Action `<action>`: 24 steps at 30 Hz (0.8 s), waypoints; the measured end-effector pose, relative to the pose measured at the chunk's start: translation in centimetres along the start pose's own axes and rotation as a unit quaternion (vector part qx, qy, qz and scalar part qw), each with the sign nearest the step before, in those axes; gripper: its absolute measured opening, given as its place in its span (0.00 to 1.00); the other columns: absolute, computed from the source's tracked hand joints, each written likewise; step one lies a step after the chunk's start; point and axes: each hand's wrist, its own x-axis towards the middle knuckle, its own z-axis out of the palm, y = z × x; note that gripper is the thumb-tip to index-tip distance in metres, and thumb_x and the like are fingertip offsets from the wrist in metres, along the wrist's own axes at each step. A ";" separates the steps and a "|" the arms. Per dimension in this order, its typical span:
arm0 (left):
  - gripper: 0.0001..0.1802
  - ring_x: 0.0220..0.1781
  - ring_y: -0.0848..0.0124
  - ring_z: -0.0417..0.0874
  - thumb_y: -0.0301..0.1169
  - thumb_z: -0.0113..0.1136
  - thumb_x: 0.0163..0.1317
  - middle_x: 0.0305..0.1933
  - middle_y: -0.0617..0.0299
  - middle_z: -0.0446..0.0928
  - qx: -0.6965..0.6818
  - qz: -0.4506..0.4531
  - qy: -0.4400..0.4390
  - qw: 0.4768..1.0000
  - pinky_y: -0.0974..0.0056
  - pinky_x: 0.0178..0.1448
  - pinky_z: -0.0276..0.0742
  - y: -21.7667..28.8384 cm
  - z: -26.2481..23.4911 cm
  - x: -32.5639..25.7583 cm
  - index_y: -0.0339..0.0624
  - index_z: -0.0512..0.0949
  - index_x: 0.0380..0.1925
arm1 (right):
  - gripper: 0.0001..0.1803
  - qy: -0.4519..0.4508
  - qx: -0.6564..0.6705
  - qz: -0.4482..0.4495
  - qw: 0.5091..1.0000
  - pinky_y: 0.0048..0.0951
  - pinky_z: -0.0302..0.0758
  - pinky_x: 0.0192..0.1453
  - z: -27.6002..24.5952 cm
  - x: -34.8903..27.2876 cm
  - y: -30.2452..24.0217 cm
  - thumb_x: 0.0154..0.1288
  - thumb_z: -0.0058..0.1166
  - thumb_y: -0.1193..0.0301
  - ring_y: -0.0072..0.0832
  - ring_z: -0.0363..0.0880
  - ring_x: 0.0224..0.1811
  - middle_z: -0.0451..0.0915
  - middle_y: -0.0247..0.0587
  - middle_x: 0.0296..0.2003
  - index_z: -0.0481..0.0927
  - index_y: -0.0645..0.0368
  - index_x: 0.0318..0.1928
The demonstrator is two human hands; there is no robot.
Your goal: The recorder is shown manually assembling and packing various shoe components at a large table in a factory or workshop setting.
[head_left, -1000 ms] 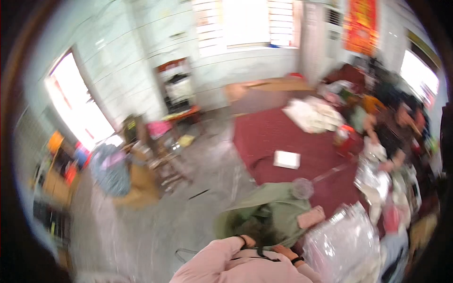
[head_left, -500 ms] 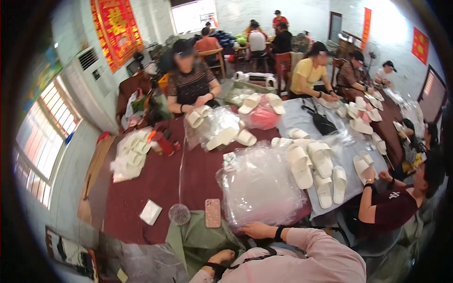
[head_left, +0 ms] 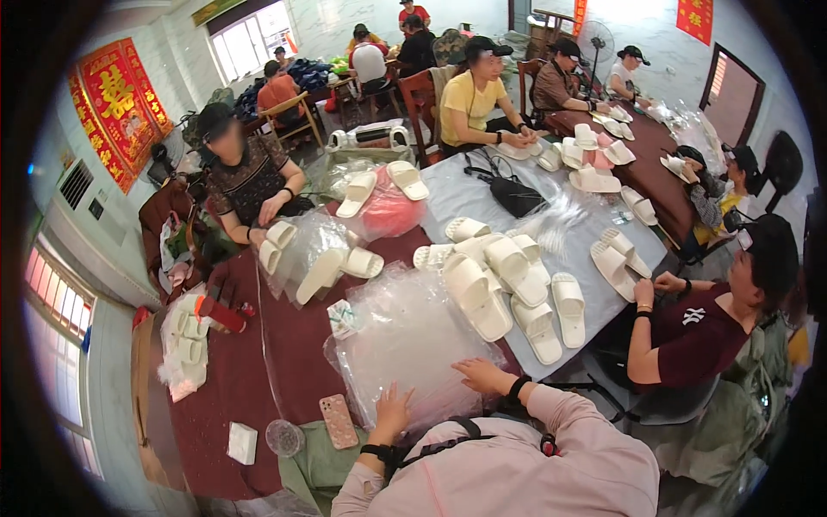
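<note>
A wide stack of clear plastic bags (head_left: 405, 332) lies flat on the dark red tablecloth in front of me. My left hand (head_left: 393, 412) rests at the near left edge of the stack, its fingers stretched out. On the stack's near right side lies my right hand (head_left: 482, 376), fingers spread and nothing held. Just beyond it, several cream slide sandals (head_left: 476, 297) are piled where the bags meet the grey-blue cloth. A phone in a pink patterned case (head_left: 338, 421) is left of my left hand, next to a clear round tub (head_left: 284, 438).
A white square box (head_left: 242, 443) and bagged sandals (head_left: 188, 338) lie on the left part of the dark red tablecloth (head_left: 250, 370), near a red bottle (head_left: 222, 314). Co-workers sit around the tables. A black bag (head_left: 515, 195) lies on the grey-blue cloth (head_left: 594, 284).
The view has swung to the right. My left hand has come up from my lap to the stack of bags. My right hand has moved farther onto its right side, fingers spreading.
</note>
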 end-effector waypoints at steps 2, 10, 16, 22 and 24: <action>0.26 0.58 0.41 0.62 0.34 0.51 0.53 0.65 0.44 0.55 0.021 -0.033 -0.085 0.996 0.47 0.57 0.65 -2.1 3.4 0.3 0.61 0.68 0.56 | 0.25 0.001 0.049 0.012 0.999 0.42 0.61 0.58 -1.7 1.0 0.3 0.57 0.50 0.66 0.42 0.67 0.55 0.71 0.47 0.52 0.66 0.57 0.56; 0.24 0.59 0.37 0.60 0.34 0.48 0.53 0.65 0.43 0.55 0.071 -0.058 -0.129 0.987 0.49 0.62 0.60 -1.0 5.1 1.3 0.69 0.73 0.52 | 0.29 0.366 0.067 0.250 0.894 0.43 0.62 0.57 -8.2 4.7 8.0 0.50 0.59 0.63 0.45 0.64 0.55 0.68 0.49 0.52 0.69 0.57 0.53; 0.25 0.61 0.33 0.54 0.37 0.47 0.56 0.68 0.44 0.50 0.074 -0.074 -0.160 0.982 0.45 0.63 0.58 -1.6 6.5 1.5 0.73 0.68 0.56 | 0.27 0.290 0.042 0.379 0.878 0.45 0.60 0.59 -9.7 10.6 11.1 0.47 0.61 0.59 0.46 0.63 0.56 0.66 0.49 0.54 0.74 0.50 0.49; 0.23 0.61 0.34 0.57 0.44 0.42 0.61 0.66 0.40 0.50 0.096 -0.088 -0.236 0.963 0.44 0.61 0.59 -1.5 6.5 1.9 0.75 0.64 0.58 | 0.16 0.338 0.116 0.458 0.814 0.44 0.62 0.56 -8.2 13.4 13.1 0.50 0.55 0.65 0.44 0.65 0.55 0.69 0.49 0.52 0.79 0.51 0.42; 0.24 0.61 0.32 0.55 0.43 0.43 0.61 0.68 0.43 0.48 0.068 -0.122 -0.257 0.956 0.45 0.63 0.57 -1.2 6.5 2.5 0.77 0.62 0.59 | 0.14 0.338 0.098 0.463 0.813 0.42 0.63 0.55 -8.6 13.1 13.3 0.50 0.53 0.67 0.45 0.67 0.53 0.71 0.49 0.50 0.79 0.53 0.40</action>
